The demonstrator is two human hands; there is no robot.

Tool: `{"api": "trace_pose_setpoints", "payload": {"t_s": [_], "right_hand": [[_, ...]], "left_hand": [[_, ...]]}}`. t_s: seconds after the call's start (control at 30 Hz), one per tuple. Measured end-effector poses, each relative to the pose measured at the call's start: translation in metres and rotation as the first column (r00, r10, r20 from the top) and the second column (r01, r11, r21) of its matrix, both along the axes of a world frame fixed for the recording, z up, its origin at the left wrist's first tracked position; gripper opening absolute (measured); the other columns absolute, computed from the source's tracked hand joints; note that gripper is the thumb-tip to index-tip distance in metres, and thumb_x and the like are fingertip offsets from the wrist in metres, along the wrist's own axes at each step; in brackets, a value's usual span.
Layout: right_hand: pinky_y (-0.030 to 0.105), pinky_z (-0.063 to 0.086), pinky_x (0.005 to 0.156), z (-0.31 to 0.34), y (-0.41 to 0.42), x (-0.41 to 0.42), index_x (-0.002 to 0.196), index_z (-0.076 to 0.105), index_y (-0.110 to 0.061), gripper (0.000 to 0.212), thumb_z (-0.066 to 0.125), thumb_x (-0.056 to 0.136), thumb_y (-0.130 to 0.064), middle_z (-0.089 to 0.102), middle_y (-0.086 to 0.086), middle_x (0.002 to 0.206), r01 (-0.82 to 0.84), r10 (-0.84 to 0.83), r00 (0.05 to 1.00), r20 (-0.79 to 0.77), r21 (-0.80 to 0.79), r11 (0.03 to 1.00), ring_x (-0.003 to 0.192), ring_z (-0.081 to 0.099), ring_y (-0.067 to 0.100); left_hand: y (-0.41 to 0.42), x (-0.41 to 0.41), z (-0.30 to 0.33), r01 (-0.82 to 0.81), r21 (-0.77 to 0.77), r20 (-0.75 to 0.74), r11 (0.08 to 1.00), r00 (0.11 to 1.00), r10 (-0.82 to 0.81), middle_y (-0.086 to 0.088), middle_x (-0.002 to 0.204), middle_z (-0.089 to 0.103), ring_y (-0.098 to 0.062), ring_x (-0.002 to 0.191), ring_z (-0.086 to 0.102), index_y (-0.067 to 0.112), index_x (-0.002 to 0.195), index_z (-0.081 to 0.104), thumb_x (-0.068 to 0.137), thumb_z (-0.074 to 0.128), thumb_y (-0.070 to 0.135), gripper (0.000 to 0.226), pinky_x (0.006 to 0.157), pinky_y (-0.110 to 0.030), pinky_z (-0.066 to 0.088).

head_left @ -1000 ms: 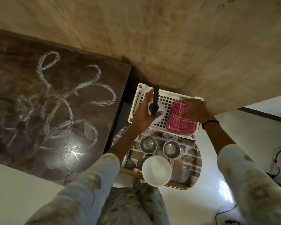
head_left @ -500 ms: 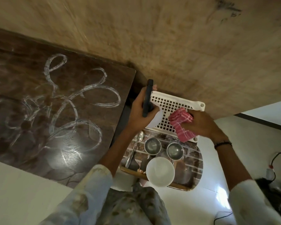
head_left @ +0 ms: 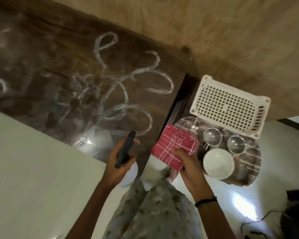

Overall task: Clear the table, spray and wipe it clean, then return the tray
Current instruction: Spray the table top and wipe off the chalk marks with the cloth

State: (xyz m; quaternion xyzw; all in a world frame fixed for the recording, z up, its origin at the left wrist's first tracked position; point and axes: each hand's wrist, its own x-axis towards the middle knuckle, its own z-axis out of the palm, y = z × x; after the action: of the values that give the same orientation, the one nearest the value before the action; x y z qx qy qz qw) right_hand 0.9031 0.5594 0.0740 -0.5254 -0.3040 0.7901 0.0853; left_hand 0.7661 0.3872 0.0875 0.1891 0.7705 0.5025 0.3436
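Observation:
The dark wooden table (head_left: 50,80) carries white looping smears across its top. My left hand (head_left: 118,167) grips a spray bottle (head_left: 125,149) with a black head and white body, held over the table's near right corner. My right hand (head_left: 188,165) holds a folded red checked cloth (head_left: 173,146) just right of the table's edge. The patterned tray (head_left: 248,163) lies to the right, off the table, with a white bowl (head_left: 218,163), two steel cups (head_left: 212,136) (head_left: 236,144) and a spoon on it.
A white perforated plastic basket (head_left: 230,105) stands beyond the tray, against the tan wall. Pale floor shows below, with black cables (head_left: 259,219) and a dark object at the lower right. My patterned clothing fills the bottom centre.
Both hands have come away from the white basket and moved left toward the table, the left carrying the spray bottle, the right carrying the red cloth. The view has swung with them.

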Motion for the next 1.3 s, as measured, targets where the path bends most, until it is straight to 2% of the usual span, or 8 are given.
{"api": "trace_pose_setpoints", "payload": {"t_s": [0.1, 0.17, 0.27, 0.4, 0.57, 1.1, 1.2, 1.3], "right_hand": [[0.03, 0.057, 0.071, -0.017, -0.046, -0.009, 0.128, 0.056, -0.023, 0.044, 0.068, 0.086, -0.016, 0.07, 0.005, 0.114, -0.171, 0.15, 0.969, 0.195, 0.096, 0.981, 0.092, 0.071, 0.017], [0.04, 0.054, 0.089, -0.028, -0.063, -0.016, 0.135, 0.05, -0.022, 0.047, 0.064, 0.091, -0.016, 0.064, 0.007, 0.125, -0.277, 0.216, 0.935, 0.28, 0.199, 0.94, 0.103, 0.065, 0.02], [0.05, 0.046, 0.102, -0.036, -0.082, -0.027, 0.139, 0.046, -0.018, 0.048, 0.059, 0.094, -0.012, 0.059, 0.008, 0.131, -0.273, 0.173, 0.933, 0.315, 0.306, 0.912, 0.114, 0.06, 0.026], [0.04, 0.049, 0.099, -0.04, -0.09, -0.027, 0.138, 0.047, -0.02, 0.045, 0.054, 0.095, -0.008, 0.061, -0.001, 0.125, -0.279, 0.129, 0.93, 0.343, 0.436, 0.855, 0.112, 0.061, 0.018], [0.032, 0.048, 0.095, -0.047, -0.093, -0.015, 0.143, 0.041, -0.021, 0.048, 0.055, 0.097, -0.018, 0.057, -0.009, 0.122, -0.347, 0.14, 0.903, 0.407, 0.497, 0.796, 0.111, 0.059, 0.014], [0.022, 0.044, 0.088, -0.055, -0.1, -0.003, 0.144, 0.038, -0.02, 0.049, 0.053, 0.097, -0.014, 0.055, -0.018, 0.114, -0.447, 0.206, 0.872, 0.444, 0.55, 0.706, 0.108, 0.056, 0.009], [0.009, 0.042, 0.083, -0.055, -0.097, -0.01, 0.145, 0.036, -0.013, 0.05, 0.052, 0.097, -0.011, 0.056, -0.01, 0.116, -0.493, 0.226, 0.855, 0.467, 0.595, 0.634, 0.102, 0.056, 0.008], [-0.002, 0.04, 0.065, -0.058, -0.096, -0.023, 0.145, 0.036, -0.008, 0.057, 0.059, 0.093, -0.008, 0.059, -0.007, 0.107, -0.594, 0.216, 0.799, 0.561, 0.685, 0.422, 0.084, 0.056, 0.007]], "left_hand": [[-0.05, -0.002, -0.021, -0.043, -0.044, 0.029, 0.998, 0.999, 0.045, 0.003, 0.103, 0.067, 0.002, 0.071, 0.059, 0.031, 0.115, 0.055, 0.078, 0.056, 0.006, 0.046, 0.066, -0.01, 0.044], [-0.074, 0.0, -0.038, -0.014, -0.077, 0.075, 0.997, 0.997, 0.019, 0.013, 0.099, 0.068, 0.005, 0.075, 0.061, 0.031, 0.109, 0.057, 0.076, 0.059, 0.008, 0.04, 0.068, -0.008, 0.044], [-0.102, 0.011, -0.064, 0.104, -0.196, 0.109, 0.975, 0.991, -0.084, 0.014, 0.101, 0.066, -0.009, 0.092, 0.064, 0.027, 0.108, 0.058, 0.072, 0.064, 0.019, 0.037, 0.076, -0.026, 0.051], [-0.118, 0.029, -0.096, 0.293, -0.429, 0.12, 0.854, 0.956, -0.268, 0.005, 0.104, 0.07, -0.022, 0.087, 0.067, 0.029, 0.114, 0.059, 0.07, 0.066, 0.031, 0.044, 0.07, -0.026, 0.049], [-0.119, 0.041, -0.112, 0.215, -0.532, 0.086, 0.819, 0.976, -0.201, -0.004, 0.094, 0.073, -0.029, 0.08, 0.067, 0.025, 0.104, 0.064, 0.072, 0.066, 0.028, 0.032, 0.062, -0.026, 0.047], [-0.104, 0.039, -0.118, 0.151, -0.499, -0.012, 0.854, 0.983, -0.181, -0.004, 0.081, 0.067, -0.027, 0.068, 0.059, 0.022, 0.104, 0.063, 0.075, 0.064, 0.027, 0.029, 0.059, -0.025, 0.039], [-0.104, 0.035, -0.118, 0.1, -0.5, -0.017, 0.86, 0.992, -0.125, 0.0, 0.072, 0.063, -0.021, 0.058, 0.053, 0.021, 0.103, 0.063, 0.074, 0.065, 0.025, 0.029, 0.058, -0.025, 0.038], [-0.113, 0.031, -0.119, 0.007, -0.498, -0.019, 0.867, 1.0, -0.019, 0.015, 0.051, 0.049, -0.009, 0.044, 0.044, 0.023, 0.083, 0.063, 0.073, 0.066, 0.021, 0.011, 0.046, -0.019, 0.031]]}}
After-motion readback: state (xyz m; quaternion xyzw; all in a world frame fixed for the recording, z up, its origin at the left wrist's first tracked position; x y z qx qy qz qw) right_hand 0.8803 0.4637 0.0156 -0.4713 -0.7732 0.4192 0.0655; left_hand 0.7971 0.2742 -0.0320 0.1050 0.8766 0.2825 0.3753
